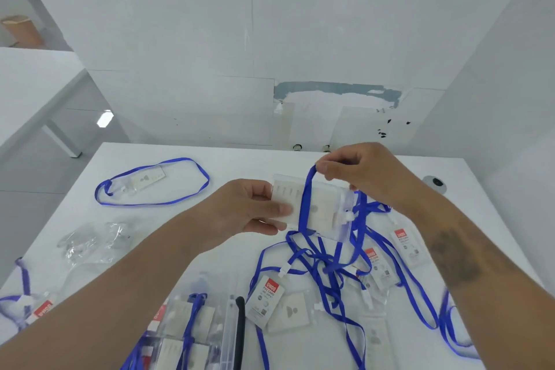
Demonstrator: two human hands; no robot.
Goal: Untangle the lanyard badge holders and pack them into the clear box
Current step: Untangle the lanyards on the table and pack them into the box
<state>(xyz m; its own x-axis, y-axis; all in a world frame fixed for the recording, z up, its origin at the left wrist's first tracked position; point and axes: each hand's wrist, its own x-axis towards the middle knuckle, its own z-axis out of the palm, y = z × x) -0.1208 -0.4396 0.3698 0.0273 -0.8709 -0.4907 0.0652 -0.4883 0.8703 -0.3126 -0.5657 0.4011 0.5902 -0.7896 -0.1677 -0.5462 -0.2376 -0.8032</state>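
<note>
My left hand (249, 209) holds a clear badge holder (318, 207) by its left edge, lifted above the white table (246, 159). My right hand (357, 171) pinches the blue lanyard loop (309, 183) that wraps over this holder. Below lies a tangle of blue lanyards (333, 267) with several badge holders, some with red-labelled cards (265, 299). The clear box (192, 336) sits at the near edge, partly under my left forearm, with holders and blue straps inside.
One untangled lanyard with its holder (150, 182) lies spread out at the far left of the table. Crumpled clear plastic wrap (90, 242) lies at the left. Another lanyard and holder (24, 300) sit at the near left corner. A wall stands behind the table.
</note>
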